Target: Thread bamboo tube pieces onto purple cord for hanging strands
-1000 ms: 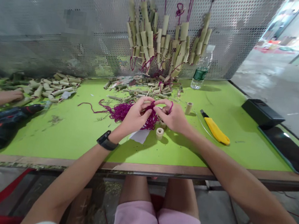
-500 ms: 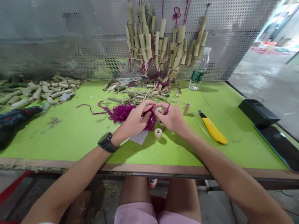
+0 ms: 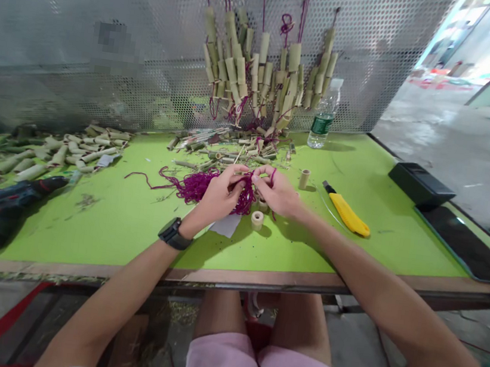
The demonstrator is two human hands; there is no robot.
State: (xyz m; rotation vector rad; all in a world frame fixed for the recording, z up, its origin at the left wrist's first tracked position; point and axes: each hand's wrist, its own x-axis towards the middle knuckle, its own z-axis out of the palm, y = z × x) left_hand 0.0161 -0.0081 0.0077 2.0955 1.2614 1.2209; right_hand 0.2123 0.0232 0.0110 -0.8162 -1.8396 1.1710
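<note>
My left hand (image 3: 224,191) and my right hand (image 3: 276,191) meet fingertip to fingertip over the green table (image 3: 139,236). Both pinch a purple cord, and a loop of it runs round a finger of the right hand. Beneath and left of the hands lies a tangled heap of purple cord (image 3: 194,187), its loose tail stretching left. A short bamboo ring (image 3: 257,220) stands just below the right hand, while a bamboo tube piece (image 3: 304,179) stands upright to its right. Under the left hand a scrap of pale paper (image 3: 227,224) shows. The pinched fingertips partly hide the cord.
Bamboo bundles (image 3: 239,56) hang on purple cords against a perforated metal panel (image 3: 156,33). A water bottle (image 3: 324,115), yellow utility knife (image 3: 349,214), black box (image 3: 422,185) and phone (image 3: 467,243) are on the right. Leftward lie a cordless drill (image 3: 11,207) and cut bamboo pieces (image 3: 78,146).
The right hand's fingers have shifted slightly, and a cord end now shows below that hand. Both hands still pinch the cord; the whole view has moved a little.
</note>
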